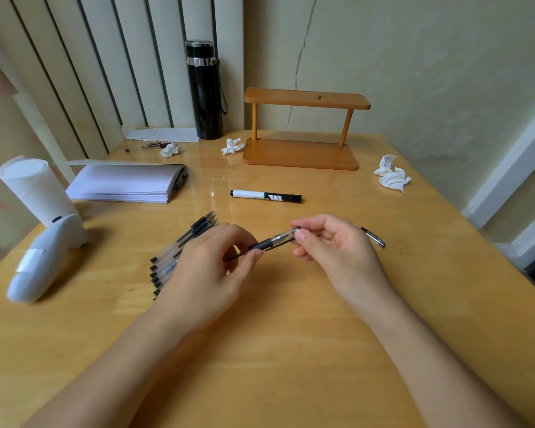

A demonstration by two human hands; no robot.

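A clear-barrelled pen with a black grip (274,240) is held above the wooden table (291,335) between both hands. My left hand (207,270) pinches its thin lower end. My right hand (331,248) pinches the clear upper end between thumb and fingers. Several matching black-gripped pens (179,245) lie in a row on the table, partly hidden under my left hand. A small black pen part (373,237) lies just right of my right hand.
A black-and-white marker (266,196) lies beyond the hands. At the left are a paper stack (124,183), a white paper roll (34,189) and a grey-white device (44,261). A wooden stand (303,152), black flask (205,88) and crumpled tissues (391,174) sit farther back.
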